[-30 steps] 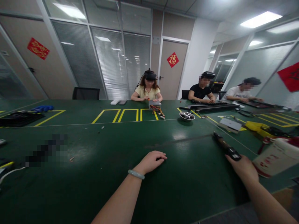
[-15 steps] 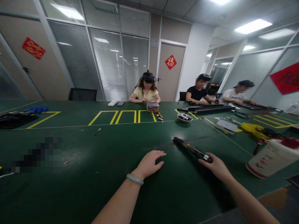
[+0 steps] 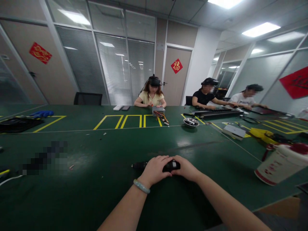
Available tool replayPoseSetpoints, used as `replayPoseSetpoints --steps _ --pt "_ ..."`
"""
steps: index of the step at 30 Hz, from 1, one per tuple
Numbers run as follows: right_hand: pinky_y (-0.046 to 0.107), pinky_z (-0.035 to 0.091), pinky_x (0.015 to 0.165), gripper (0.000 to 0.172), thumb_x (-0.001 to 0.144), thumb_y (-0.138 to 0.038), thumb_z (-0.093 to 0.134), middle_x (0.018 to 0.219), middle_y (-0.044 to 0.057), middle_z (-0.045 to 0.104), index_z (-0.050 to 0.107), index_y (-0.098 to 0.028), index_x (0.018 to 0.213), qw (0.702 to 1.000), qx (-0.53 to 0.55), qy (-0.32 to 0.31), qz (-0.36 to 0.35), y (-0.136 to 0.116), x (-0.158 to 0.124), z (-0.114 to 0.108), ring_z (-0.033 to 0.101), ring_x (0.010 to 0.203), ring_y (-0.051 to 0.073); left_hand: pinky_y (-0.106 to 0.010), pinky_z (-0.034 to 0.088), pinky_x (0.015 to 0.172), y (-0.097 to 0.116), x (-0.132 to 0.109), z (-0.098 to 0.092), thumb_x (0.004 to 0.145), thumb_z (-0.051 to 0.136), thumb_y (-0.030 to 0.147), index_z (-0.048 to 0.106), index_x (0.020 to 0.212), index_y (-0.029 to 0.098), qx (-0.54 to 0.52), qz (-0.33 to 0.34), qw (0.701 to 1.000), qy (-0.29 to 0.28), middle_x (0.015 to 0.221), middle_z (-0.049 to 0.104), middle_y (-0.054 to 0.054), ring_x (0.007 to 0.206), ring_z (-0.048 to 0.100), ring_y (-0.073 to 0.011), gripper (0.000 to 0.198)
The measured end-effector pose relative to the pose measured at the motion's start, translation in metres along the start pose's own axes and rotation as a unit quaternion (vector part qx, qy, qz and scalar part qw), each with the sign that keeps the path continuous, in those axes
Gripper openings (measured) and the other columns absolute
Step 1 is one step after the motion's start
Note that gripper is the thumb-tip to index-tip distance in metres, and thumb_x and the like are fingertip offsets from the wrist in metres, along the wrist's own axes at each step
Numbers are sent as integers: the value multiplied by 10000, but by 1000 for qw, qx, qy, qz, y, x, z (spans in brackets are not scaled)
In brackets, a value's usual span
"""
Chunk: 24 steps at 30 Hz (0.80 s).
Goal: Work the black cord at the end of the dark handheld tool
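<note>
A black electric screwdriver lies roughly level just above the green table, its narrow tip pointing left. My left hand, with a pale green bangle at the wrist, is wrapped over its middle from above. At the rear end, my right hand grips the tool between thumb and fingers. Both hands meet around it, and the left one hides much of its body.
A metal bowl of small dark parts sits beyond my hands. To the right stand a white jug with a red lid and a yellow item. Several co-workers sit across the table; one handles a grey box with wires.
My right hand has brought the electric screwdriver leftward and turned it level. My left hand, empty before, has closed around its middle. A co-worker in black has reached to the right.
</note>
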State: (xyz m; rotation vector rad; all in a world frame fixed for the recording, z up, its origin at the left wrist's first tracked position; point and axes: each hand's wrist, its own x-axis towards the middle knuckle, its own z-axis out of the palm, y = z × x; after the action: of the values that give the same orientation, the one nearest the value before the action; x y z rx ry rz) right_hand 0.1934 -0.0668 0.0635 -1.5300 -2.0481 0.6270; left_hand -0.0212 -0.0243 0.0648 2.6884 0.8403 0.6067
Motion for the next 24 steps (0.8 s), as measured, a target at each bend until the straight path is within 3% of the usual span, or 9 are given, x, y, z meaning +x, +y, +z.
replayPoseSetpoints --steps 7,12,15,18,24 --pt "408 367 1031 718 674 -328 806 1275 80 587 538 -254 1335 997 -74 17 21 0 -7 -7 525 1173 276 -417 399 1042 0 3 1 801 630 614 453 1382 339 9 0 1000 -1 1384 532 -15 1235 505 -243 667" --pt "406 400 995 585 805 -435 666 1282 86 579 533 -263 1347 985 -138 54 94 2 -35 -39 541 1153 276 -394 400 1040 2 2 -1 914 527 521 469 1371 340 12 -3 1000 4 1368 544 -2 1235 503 -213 495" --pt "406 423 949 485 809 -509 632 1205 99 613 637 -250 1220 974 -169 26 145 10 -60 -65 568 1100 291 -402 406 1035 3 1 -2 918 536 493 464 1372 346 5 -7 1000 4 1359 550 4 1230 506 -211 483" --pt "380 454 883 489 790 -546 632 1147 101 632 659 -249 1178 969 -158 -25 190 17 -88 -82 603 1025 282 -406 418 1025 3 1 -2 916 538 493 462 1368 357 -4 -9 1000 5 1346 559 13 1222 511 -210 478" --pt "312 473 806 540 790 -478 636 1114 64 649 579 -284 1290 972 -110 -73 195 15 -125 -83 630 940 236 -412 412 1036 4 1 -2 912 546 495 478 1355 349 -6 -10 1000 11 1333 568 8 1215 513 -211 471"
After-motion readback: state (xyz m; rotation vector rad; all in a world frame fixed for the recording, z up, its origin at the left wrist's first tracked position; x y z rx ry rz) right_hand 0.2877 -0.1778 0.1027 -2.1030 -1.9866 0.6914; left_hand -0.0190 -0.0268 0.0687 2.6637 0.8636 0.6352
